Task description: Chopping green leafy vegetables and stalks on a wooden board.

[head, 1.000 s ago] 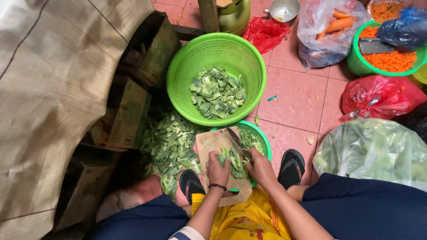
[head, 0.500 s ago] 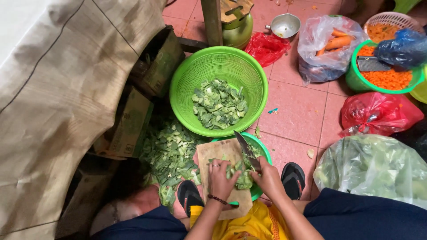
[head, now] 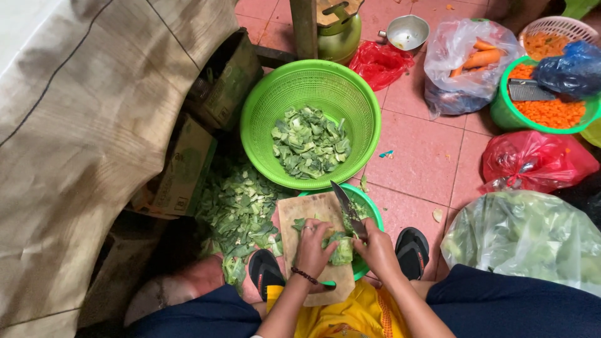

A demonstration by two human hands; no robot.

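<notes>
A: Tan sacking fills the whole left side; pink tile floor under everything. What's big on it?

B: Green plastic colander with chopped greens inside, a loose pile of cut leaves on the floor to its left, a clear bag of greens at right, and a green tub of grated carrot top right.

A: Work spot?

B: Wooden chopping board resting on a smaller green basin, between the person's sandalled feet.

A: Hands?

B: Left hand pressed flat, fingers curled over a bunch of leafy greens on the board. Right hand closed round the handle of a knife, blade angled up and away, touching the bunch.

A: Step?

B: Looks like mid-chop, slicing the bunch. Next cut probably needs the left fingertips tucked back from the blade and the bunch kept pinned on the board.
</notes>
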